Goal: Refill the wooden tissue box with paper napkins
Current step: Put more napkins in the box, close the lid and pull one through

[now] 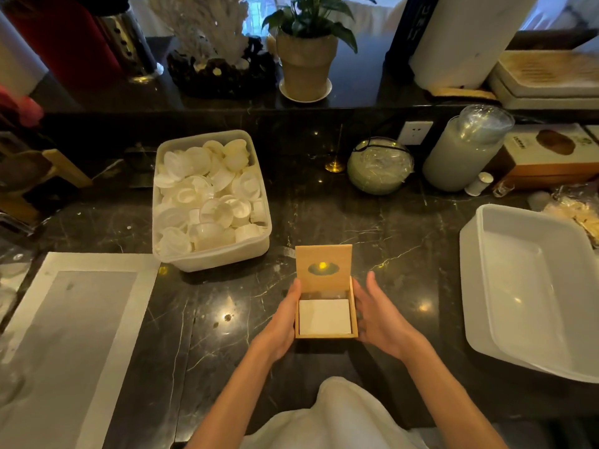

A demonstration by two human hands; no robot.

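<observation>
Both my hands flank the wooden tissue box (325, 334) on the desk (398, 241), left hand (285, 322) touching its side, right hand (377, 314) just beside, fingers open, napkins (324, 316) already inside, so next I likely close the raised lid (323, 268).

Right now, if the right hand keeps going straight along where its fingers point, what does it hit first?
The right hand points away from the person, beside the wooden box and its raised lid. Ahead is bare black counter; the first object in line looks like the round green wrapped jar, though depth is unclear.
</observation>
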